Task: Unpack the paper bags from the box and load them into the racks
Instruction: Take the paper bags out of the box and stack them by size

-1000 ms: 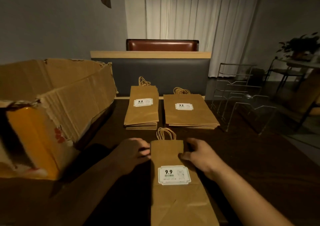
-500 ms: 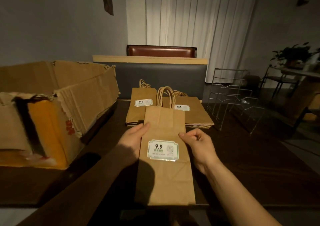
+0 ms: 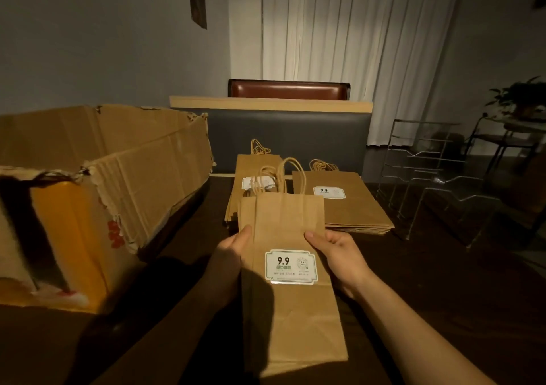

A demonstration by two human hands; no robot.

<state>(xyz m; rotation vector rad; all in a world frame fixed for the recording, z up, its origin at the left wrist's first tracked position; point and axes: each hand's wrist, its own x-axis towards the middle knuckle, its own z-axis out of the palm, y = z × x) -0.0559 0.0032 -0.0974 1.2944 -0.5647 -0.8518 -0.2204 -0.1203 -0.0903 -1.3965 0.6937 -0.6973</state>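
Paper bag [image 3: 291, 278], flat on the worktop [image 3: 443, 281] a second ago, is now raised between left hand [image 3: 229, 262] and right hand [image 3: 339, 256], each pinching an edge; next comes carriage to the wire racks [image 3: 437, 183], still empty.

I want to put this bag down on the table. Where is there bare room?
Bare tabletop lies right of the held bag, between the wide stack and the near edge. A narrower strip runs between the box and the narrow stack. The far side is crowded by stacks and wire racks.
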